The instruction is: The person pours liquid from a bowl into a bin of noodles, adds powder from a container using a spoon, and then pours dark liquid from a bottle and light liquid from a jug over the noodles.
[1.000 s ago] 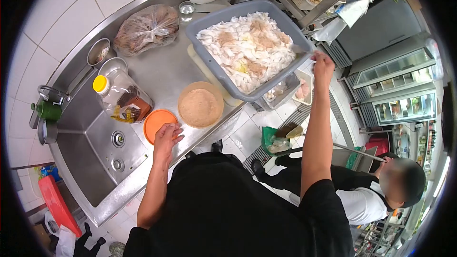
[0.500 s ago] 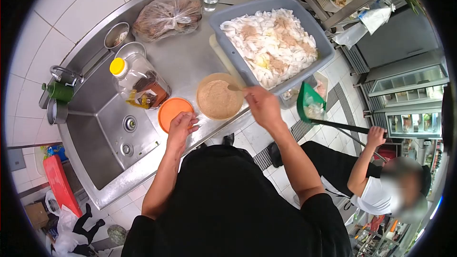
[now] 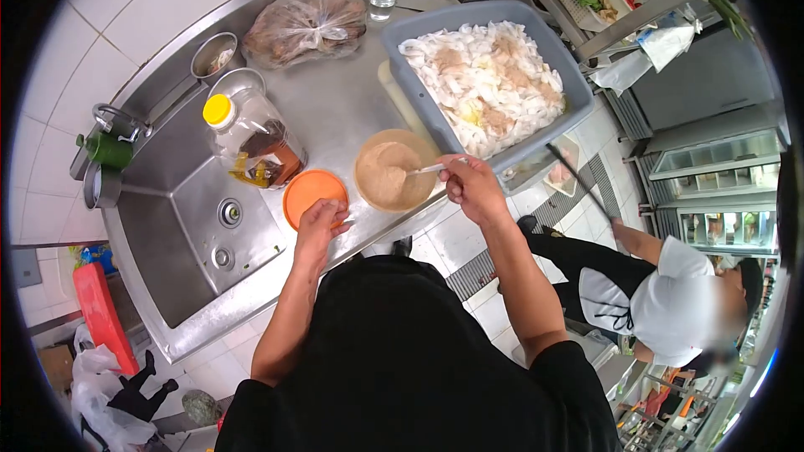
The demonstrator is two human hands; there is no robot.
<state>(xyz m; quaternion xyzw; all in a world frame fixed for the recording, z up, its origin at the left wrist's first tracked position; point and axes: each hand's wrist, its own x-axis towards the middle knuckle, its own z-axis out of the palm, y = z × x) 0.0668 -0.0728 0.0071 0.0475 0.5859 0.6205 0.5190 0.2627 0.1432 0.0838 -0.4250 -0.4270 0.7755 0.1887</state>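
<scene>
A spoon [image 3: 425, 170] is held in my right hand [image 3: 471, 187], its bowl dipped in the light brown powder of a round tub [image 3: 390, 166]. My left hand [image 3: 322, 224] rests at the edge of an orange lid [image 3: 311, 192], its fingers curled; whether they grip the lid is unclear. Behind the tub stands a grey bin [image 3: 584, 88] of white strips [image 3: 469, 75] with patches of brown powder on top. To the left of the tub is a clear jar [image 3: 260, 144] with a yellow cap and dark contents.
A plastic bag of brown food [image 3: 308, 27], a glass [image 3: 382, 3] and metal bowls [image 3: 215, 57] stand along the back of the steel sink counter [image 3: 322, 105]. On the right, another person [image 3: 670, 301] holds a long dark handle [image 3: 582, 177].
My right hand has moved slightly, and its spoon now reaches into the powder, where a hollow shows. The other person has shifted, and the green dustpan is out of sight.
</scene>
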